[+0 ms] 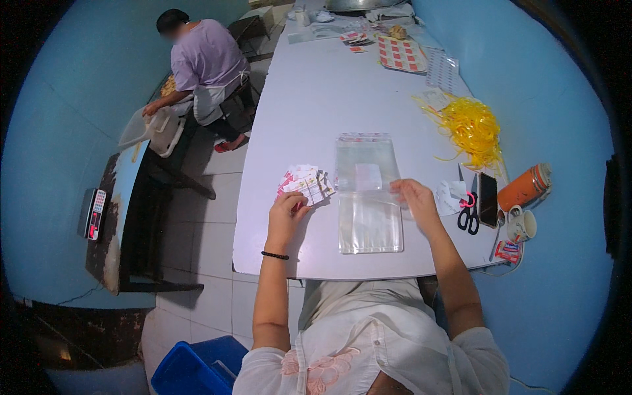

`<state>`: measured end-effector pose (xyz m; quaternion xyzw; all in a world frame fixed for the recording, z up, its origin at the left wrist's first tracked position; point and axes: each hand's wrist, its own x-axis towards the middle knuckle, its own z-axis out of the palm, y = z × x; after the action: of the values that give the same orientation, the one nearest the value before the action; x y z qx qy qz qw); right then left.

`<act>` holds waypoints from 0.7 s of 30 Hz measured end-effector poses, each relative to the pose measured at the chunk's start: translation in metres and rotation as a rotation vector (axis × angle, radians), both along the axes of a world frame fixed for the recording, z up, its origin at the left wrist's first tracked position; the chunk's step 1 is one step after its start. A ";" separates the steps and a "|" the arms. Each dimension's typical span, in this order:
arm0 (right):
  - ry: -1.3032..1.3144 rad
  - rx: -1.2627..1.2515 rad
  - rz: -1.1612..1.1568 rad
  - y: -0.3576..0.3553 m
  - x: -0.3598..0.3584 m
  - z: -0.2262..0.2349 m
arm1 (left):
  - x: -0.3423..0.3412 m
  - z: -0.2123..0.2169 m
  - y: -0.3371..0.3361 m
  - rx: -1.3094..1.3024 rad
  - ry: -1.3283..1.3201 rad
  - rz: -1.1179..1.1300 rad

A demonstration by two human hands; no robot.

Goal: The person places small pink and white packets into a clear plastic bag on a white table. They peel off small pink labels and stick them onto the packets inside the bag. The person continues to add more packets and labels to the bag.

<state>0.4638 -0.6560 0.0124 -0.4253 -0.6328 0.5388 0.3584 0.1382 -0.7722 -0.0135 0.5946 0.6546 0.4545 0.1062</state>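
Note:
On the white table, a loose pile of small white, red and yellow printed paper labels (307, 185) lies left of the middle. My left hand (288, 212) is at the pile's near edge, fingers curled and closed on a label. To its right is a stack of clear plastic bags (370, 230), with a small white label (368, 176) lying on or inside the upper part. The top bag's edge is pinched between the thumb and fingers of my right hand (413, 197), at the stack's right side. A dark bead bracelet circles my left wrist.
Along the right edge lie yellow ribbons (471, 131), black-handled scissors (468, 216), a phone (487, 199), an orange container (522, 189) and a mug (521, 224). Sheets of red labels (402, 54) lie far back. A co-worker (207, 59) sits at the left; a blue bin (197, 365) stands below.

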 end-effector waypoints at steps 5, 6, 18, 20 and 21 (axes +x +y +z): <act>0.471 -0.105 -0.242 0.020 -0.025 -0.015 | -0.012 0.004 0.004 -0.134 -0.006 -0.051; 0.365 -0.018 -0.245 0.021 -0.027 -0.017 | -0.013 0.004 0.004 -0.132 0.004 -0.040; 0.415 -0.011 0.119 -0.063 -0.062 0.027 | 0.086 0.078 -0.021 0.337 0.164 -0.031; 0.554 -0.099 0.107 -0.073 -0.064 0.036 | 0.106 0.084 -0.028 0.360 0.112 -0.102; 0.583 -0.106 0.087 -0.076 -0.065 0.039 | 0.111 0.085 -0.029 0.370 0.108 -0.092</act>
<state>0.3988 -0.7319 0.0511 -0.2433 -0.4917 0.6854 0.4789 0.2496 -0.8007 0.0714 0.6568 0.5366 0.5294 -0.0195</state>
